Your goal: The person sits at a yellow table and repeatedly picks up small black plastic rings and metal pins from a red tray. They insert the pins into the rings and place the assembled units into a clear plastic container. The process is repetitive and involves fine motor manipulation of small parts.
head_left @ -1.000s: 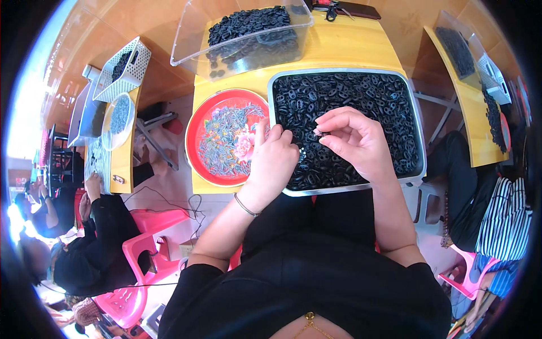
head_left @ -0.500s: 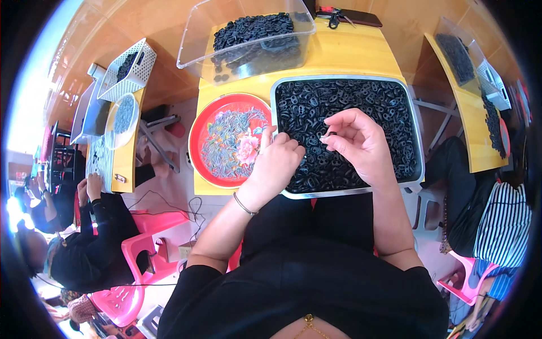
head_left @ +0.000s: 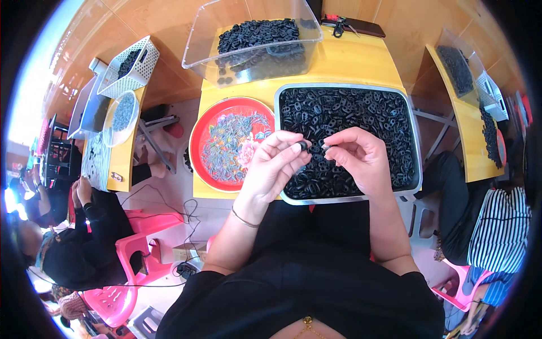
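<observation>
My left hand (head_left: 271, 166) is closed, thumb and fingertips pinching a small black oval piece (head_left: 304, 146). Facing it, my right hand (head_left: 364, 161) is closed in a pinch on a tiny piece, too small to name. Both hands hover over a metal-rimmed tray (head_left: 419, 158) filled with black pieces (head_left: 344, 110), many of them oval with two holes. To its left lies a round red tray (head_left: 199, 152) with a flower pattern, holding many thin, small greyish pieces (head_left: 220, 155). A narrow gap separates my fingertips.
A clear plastic bin (head_left: 197, 56) with more black pieces stands at the back of the yellow table (head_left: 361, 56). Behind it lie small snips (head_left: 339, 27) and a dark flat case (head_left: 367, 28). Other people work at side tables; a pink chair (head_left: 127, 254) and cables are on the left.
My left hand has come up from the tray's left side, turned, and now shows a black piece at its fingertips beside my right hand. The right hand stays nearly in place.
</observation>
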Motion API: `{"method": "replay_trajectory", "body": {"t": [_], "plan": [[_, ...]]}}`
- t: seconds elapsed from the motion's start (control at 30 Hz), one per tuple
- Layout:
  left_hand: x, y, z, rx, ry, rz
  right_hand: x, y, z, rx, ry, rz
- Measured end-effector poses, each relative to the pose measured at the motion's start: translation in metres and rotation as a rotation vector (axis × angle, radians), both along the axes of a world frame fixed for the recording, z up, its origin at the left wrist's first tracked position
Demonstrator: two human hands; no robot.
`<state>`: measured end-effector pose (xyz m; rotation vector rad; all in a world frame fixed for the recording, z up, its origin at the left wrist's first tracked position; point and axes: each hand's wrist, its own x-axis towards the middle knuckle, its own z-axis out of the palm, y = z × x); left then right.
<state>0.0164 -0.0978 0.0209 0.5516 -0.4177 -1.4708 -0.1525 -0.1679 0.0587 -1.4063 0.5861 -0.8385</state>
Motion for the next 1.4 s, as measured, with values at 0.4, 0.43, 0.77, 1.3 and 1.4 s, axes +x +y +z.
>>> {"method": "replay_trajectory", "body": {"t": [0.4,0.43,0.77,1.3,1.4], "plan": [[0.004,-0.005,0.007,0.058,-0.016,-0.024,0.007,0.003,-0.005,0.040,-0.023,0.000],[0.004,-0.008,0.010,0.047,-0.032,-0.035,0.007,0.002,-0.007,0.014,-0.035,-0.004],[-0.001,-0.002,0.010,0.004,-0.171,-0.034,0.007,0.004,-0.005,-0.037,0.037,-0.033],[0.002,0.002,0.010,-0.094,-0.463,0.022,0.009,0.006,-0.006,0.024,0.078,-0.027],[0.001,0.003,0.009,-0.073,-0.486,0.017,0.010,0.006,-0.007,0.029,0.094,-0.020]]}}
